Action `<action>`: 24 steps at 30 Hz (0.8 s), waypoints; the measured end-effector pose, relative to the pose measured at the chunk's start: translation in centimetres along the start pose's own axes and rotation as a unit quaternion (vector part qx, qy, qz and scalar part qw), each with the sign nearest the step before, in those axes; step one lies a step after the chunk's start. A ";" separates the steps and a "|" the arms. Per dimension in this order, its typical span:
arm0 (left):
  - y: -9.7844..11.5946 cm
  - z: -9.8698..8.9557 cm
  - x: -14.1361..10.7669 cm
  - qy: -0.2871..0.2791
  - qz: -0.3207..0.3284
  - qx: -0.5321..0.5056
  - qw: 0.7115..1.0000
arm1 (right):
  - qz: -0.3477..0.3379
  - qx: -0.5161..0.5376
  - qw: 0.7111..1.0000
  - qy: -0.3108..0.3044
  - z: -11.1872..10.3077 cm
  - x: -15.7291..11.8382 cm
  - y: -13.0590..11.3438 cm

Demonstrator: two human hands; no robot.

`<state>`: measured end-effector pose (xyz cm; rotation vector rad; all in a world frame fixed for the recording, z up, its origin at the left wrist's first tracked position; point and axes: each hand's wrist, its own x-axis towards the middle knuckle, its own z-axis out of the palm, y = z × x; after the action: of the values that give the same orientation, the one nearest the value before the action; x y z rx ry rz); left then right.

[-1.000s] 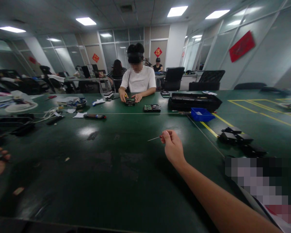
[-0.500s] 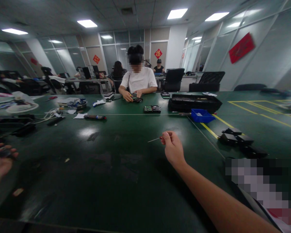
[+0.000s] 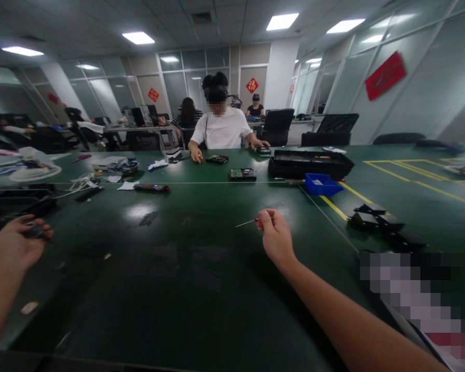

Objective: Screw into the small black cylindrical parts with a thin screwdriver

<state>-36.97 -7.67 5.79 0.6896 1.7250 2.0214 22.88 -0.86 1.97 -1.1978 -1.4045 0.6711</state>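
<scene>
Over the left edge of the green table (image 3: 147, 299), my left hand (image 3: 11, 248) is closed around a small dark object (image 3: 34, 231); its kind does not show clearly. Between thumb and fingers of my right hand (image 3: 277, 235) is a thin screwdriver (image 3: 246, 223), its metal shaft pointing left and its reddish handle mostly covered. The screwdriver tip touches nothing. Farther off, beyond my right hand, lies a hard drive (image 3: 243, 174) with a green circuit board facing up.
Across the table sits a person in a white shirt (image 3: 222, 129), beside another hard drive (image 3: 217, 159). A long black tray (image 3: 311, 164), a blue bin (image 3: 321, 185) and several black blocks (image 3: 377, 219) stand at right. Cables (image 3: 81, 183) and a dark multicoloured tool (image 3: 152, 187) lie left.
My left hand has moved right and slightly up, carrying the dark object. My right hand stays put. The person opposite has let go of a drive and reached toward another one.
</scene>
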 end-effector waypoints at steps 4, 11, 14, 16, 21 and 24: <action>0.1 3.4 -0.9 -0.023 -0.063 -0.067 0.995 | 0.004 -0.005 1.000 -0.002 -0.1 0.0 -0.2; 2.2 12.2 -7.8 -0.187 -0.067 -0.121 0.973 | 0.008 0.001 1.000 -0.005 -0.2 -0.1 -0.4; 3.1 16.0 -11.7 -0.239 -0.069 -0.122 0.961 | 0.004 0.010 1.000 -0.004 -0.1 -0.1 -0.3; 3.5 18.3 -14.3 -0.285 -0.068 -0.103 0.950 | 0.004 0.008 1.000 -0.002 0.0 -0.1 -0.3; 4.0 22.6 -20.8 -0.392 -0.008 -0.005 0.920 | 0.004 -0.013 1.000 -0.012 -0.2 -0.1 -0.8; 3.8 24.5 -24.2 -0.468 0.025 0.053 0.882 | 0.000 -0.036 0.998 -0.042 -0.5 -0.1 -1.2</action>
<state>-2.88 -3.10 9.75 1.4484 1.2064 1.2312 22.96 -1.46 3.10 -1.2385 -1.5098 0.6830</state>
